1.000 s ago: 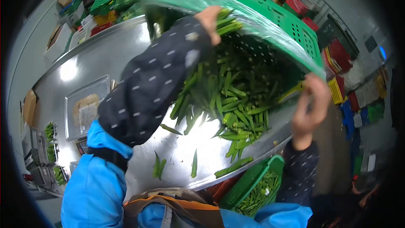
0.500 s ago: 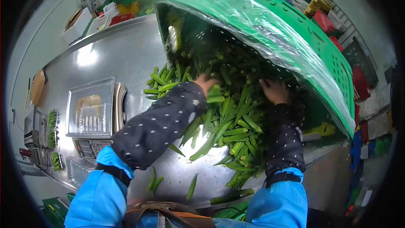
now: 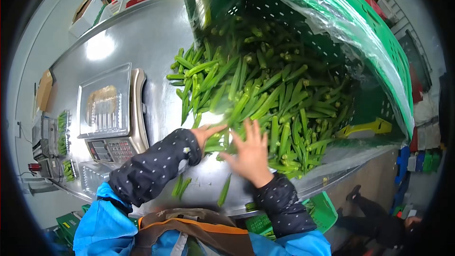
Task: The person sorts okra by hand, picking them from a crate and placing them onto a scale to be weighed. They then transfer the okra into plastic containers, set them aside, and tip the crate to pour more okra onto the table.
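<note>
A large heap of green okra (image 3: 279,99) spills from a green crate (image 3: 379,33) tipped on its side and lined with clear plastic (image 3: 303,4). My left hand (image 3: 207,135) is at the near left edge of the heap, fingers stretched out over the okra. Beside it, my right hand (image 3: 252,154) lies open with its fingers spread, touching the front of the heap. Neither hand grips anything. A few loose okra pods (image 3: 225,190) lie on the metal table (image 3: 156,33) nearer to me.
Left of the heap stands a scale (image 3: 138,106) bearing a clear plastic tray (image 3: 104,102). Filled okra packs (image 3: 62,135) line the table's far left. A green crate (image 3: 326,213) sits below the front edge. Another person's legs (image 3: 374,218) show at lower right.
Both hands have drawn back from the crate's mouth towards me and come closer together. More okra now lies exposed on the table. The view has shifted, and the other person has come into sight.
</note>
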`<state>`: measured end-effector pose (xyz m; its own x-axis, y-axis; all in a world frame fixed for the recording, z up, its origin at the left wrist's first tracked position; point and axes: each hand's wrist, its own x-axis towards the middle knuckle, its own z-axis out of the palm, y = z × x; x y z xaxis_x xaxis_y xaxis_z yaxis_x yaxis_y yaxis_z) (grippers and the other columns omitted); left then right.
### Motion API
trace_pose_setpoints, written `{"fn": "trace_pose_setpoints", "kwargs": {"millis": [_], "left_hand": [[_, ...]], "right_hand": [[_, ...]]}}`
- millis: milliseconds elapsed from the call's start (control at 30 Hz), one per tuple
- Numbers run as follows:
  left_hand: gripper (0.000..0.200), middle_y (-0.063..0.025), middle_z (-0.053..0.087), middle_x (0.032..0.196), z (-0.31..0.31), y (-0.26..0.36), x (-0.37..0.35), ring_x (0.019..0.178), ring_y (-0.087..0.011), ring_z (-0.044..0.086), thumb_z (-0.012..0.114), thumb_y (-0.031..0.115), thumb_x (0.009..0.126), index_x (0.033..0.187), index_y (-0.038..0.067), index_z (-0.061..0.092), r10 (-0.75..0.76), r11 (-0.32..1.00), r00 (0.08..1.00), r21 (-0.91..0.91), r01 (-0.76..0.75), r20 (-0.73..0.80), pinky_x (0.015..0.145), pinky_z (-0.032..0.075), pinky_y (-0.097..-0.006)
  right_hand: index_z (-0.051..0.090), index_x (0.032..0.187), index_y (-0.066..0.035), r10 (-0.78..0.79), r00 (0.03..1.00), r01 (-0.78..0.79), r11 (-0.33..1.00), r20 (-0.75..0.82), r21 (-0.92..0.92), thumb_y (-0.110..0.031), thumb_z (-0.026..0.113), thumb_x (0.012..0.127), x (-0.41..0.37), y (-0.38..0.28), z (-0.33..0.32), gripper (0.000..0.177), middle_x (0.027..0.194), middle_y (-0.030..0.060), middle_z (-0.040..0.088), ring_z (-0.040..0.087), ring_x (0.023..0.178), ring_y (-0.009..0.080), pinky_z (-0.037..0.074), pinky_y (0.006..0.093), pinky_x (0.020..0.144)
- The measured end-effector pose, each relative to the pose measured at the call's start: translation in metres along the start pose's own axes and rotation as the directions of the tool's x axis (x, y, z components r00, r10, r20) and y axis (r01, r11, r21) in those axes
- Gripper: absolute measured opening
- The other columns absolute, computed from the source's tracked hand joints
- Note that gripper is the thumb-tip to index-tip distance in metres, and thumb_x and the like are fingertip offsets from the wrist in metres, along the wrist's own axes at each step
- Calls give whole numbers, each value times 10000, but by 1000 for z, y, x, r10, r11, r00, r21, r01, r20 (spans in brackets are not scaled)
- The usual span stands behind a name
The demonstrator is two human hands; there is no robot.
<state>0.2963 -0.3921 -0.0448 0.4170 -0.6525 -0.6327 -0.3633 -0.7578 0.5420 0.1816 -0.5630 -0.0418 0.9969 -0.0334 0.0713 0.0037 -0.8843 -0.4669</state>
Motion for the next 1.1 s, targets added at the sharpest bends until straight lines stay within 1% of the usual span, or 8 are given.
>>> {"fn": "trace_pose_setpoints", "kwargs": {"millis": [200,333,433,533,667,733,867,1100], "left_hand": [[1064,-184,506,1142,58,-38,-77,959,-317,592,677,-83,524,1436,108,164,227,964,942,-80,-253,-246,903,434,-268],[775,-169,556,1027,94,-54,-115,860,-264,604,553,-70,659,1378,36,284,-95,714,868,-641,-281,-487,800,478,-366],[645,-116,559,942,112,-60,-128,767,-264,570,544,-55,662,1279,54,393,-72,-365,992,-923,-122,-103,704,492,-384],[575,-131,551,973,125,-46,-136,827,-242,560,564,-20,697,1253,22,419,-22,-535,997,-842,-69,-68,732,484,-370],[601,-131,537,1119,130,-32,-132,971,-282,558,556,-33,715,1288,57,399,-8,-533,1000,-846,-9,-6,890,467,-440],[653,-153,514,1191,128,-22,-126,1045,-319,541,540,-44,722,1334,93,360,-22,-502,998,-862,-64,-61,966,428,-465],[688,-173,487,1234,136,-1,-99,1042,-334,546,520,-45,742,1376,125,314,162,-599,970,-799,-52,-184,955,438,-476],[685,-162,497,1208,154,-10,-91,986,-316,575,525,-42,751,1372,168,330,233,-542,963,-840,13,-136,906,471,-475]], "right_hand": [[557,1173,-111,-262,920,171,937,290,305,-288,716,722,-58,-34,-6,510,1345,150,418,350,1268,372,307,469,1030],[644,1013,-18,73,982,-165,784,175,598,-102,692,772,-53,1,-47,260,845,71,673,643,739,132,502,259,701],[647,923,-2,253,958,-177,892,-135,415,-79,648,785,-26,48,-61,158,712,81,645,562,608,100,446,237,546],[626,966,-39,229,961,-230,973,-157,14,-200,707,741,-6,59,-60,289,755,108,622,608,682,258,470,335,604],[607,1016,-45,114,980,-147,967,-161,-208,-202,705,732,-12,65,-30,339,789,118,615,581,732,335,461,390,641],[583,1068,-46,137,934,-141,990,-329,10,-163,696,729,-24,52,-33,376,761,110,606,589,658,274,462,353,599],[568,1003,-46,281,955,-250,589,95,768,-76,701,748,-73,-19,-11,289,722,18,596,510,563,38,377,190,495],[433,1145,-64,418,899,-425,904,-126,-34,-225,667,799,-47,-5,19,448,744,218,631,616,645,384,473,400,568]]}}
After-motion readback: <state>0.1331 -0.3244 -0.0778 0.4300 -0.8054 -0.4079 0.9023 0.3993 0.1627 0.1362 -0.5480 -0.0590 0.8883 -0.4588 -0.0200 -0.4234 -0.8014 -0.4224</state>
